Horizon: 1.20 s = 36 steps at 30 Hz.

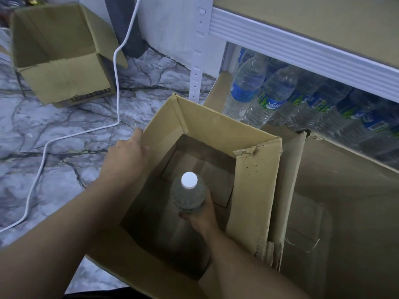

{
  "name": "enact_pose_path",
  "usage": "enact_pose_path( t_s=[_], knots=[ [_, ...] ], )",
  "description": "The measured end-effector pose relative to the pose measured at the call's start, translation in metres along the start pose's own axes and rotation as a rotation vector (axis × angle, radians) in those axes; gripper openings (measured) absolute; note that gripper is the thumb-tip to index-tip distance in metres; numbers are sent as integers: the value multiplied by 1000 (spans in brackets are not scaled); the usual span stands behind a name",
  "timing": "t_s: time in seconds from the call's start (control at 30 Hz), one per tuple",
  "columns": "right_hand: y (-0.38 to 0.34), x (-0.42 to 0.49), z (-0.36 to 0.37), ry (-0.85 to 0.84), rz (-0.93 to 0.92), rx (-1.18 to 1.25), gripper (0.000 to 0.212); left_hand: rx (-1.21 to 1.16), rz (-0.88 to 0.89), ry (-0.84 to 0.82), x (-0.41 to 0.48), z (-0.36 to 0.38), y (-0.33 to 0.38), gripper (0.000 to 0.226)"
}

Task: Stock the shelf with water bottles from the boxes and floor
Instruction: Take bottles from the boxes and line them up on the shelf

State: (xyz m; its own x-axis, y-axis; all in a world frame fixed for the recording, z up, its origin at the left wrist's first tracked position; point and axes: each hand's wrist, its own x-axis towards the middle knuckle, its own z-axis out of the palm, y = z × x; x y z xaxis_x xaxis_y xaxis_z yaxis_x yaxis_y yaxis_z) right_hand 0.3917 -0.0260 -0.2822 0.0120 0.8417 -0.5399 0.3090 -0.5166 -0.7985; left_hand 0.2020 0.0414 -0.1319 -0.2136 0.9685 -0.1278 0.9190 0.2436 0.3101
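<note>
**1 bottle held inside the open box, the other hand on the box wall**

Head view: the open box (254, 190) stands in the middle of the picture on the marble-patterned floor (54, 126), its flaps turned up.

Inside it, low and near its right wall, the right hand (199, 214) grips a water bottle (187, 193). The fingers are curled round the bottle's body from below and behind. The bottle is upright, with its white cap (189, 179) pointing up at the camera. Whether its base touches the bottom of the box cannot be told. No other bottle shows in the box; only the folded cardboard bottom is visible.

The left hand (127, 154) is at the box's left wall. It pinches the wall's upper edge, with the thumb on the inside and the fingers on the outside.

Beyond the box, to its upper right, is the shelf (302, 50) with a white ribbed front rail. On its lower level the stocked bottles (274, 93) stand in a close row, wearing blue and green labels. The white post (197, 61) of the shelf rises just behind the box's far corner.

Touching the box's right side is a third box (345, 190), also open, its inside dark. Well apart from the open box, to its upper left, a second box (64, 76) sits on the floor with its flaps up. A white cable (116, 83) runs across the floor between those 2 boxes.
</note>
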Motion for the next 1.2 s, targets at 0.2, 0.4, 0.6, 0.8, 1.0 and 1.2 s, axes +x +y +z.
enact_pose_path(
  t_s=[0.2,0.4,0.6,0.8,1.0,1.2],
  knots=[
    [0,11,-3,-44,-75,-28,94,26,-18,15,8,7,0,23],
    [-15,15,1,22,-82,47,83,33,-10,18,11,9,-1,19],
    [-59,-9,-8,111,-214,20,67,63,-19,-24,5,-2,7,18],
    [-101,-37,-35,181,-340,109,63,23,-87,118,-6,-28,34,31],
    [-147,-71,-98,250,-479,196,68,-128,174,344,-27,-59,92,36],
    [-200,-112,-201,374,-658,216,69,-259,543,375,-45,-90,190,60]
  ],
)
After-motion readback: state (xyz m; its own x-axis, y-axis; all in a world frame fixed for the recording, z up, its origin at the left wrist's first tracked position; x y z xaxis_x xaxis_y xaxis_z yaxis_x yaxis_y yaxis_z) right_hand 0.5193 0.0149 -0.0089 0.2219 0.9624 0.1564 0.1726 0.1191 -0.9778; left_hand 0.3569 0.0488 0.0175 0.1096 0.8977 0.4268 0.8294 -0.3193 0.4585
